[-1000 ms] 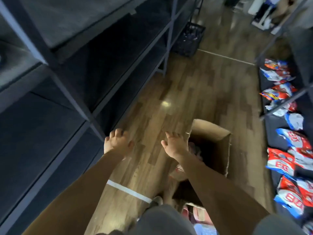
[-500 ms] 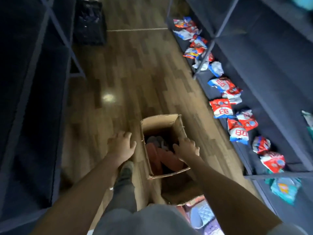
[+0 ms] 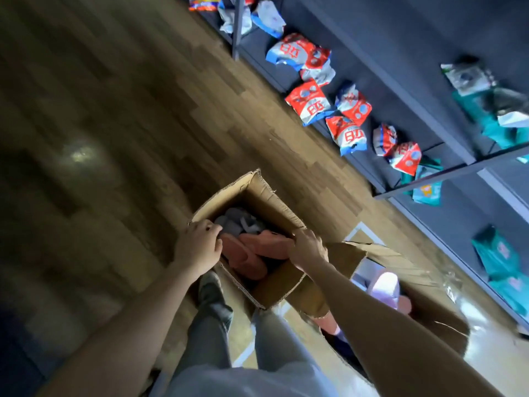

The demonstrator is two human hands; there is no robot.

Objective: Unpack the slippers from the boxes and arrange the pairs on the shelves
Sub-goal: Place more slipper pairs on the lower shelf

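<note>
- On the brown wood-plank floor (image 3: 114, 116), in an aisle beside tall dark grey metal shelves (image 3: 406, 32): an open brown cardboard box (image 3: 257, 193), flaps up, viewed from above.
- Inside that box: two salmon-pink foam slippers (image 3: 246, 256) lying loose on top, with grey soft shapes (image 3: 237, 222), probably more slippers, bunched behind them. Nothing lifted out yet.
- Left hand (image 3: 197, 247) at the box's left rim, fingers curled, touching or just beside the nearer pink slipper. Clasping rim or slipper: impossible to tell.
- Right hand (image 3: 309, 247) at the box's right corner, fingers curled against the end of the other pink slipper. Again, rim or slipper: impossible to tell.
- To the right, partly hidden behind the right forearm: a second open brown cardboard box (image 3: 400, 265), holding a pale lilac slipper (image 3: 385, 283) and something pink below it. Also not unpacked.
- On the shelves in view: red-and-white plastic packets (image 3: 309, 101) strung along the lowest level, and teal plastic packets (image 3: 498, 259) further along. No slippers visible on any shelf here.
- Judged progress: early, as far as this view shows. Both boxes opened, and both hands at the first one, seemingly poised to take the pink pair.
- Left to do: lifting out, matching into pairs and setting on the shelves, for the pink, grey and lilac slippers alike.
</note>
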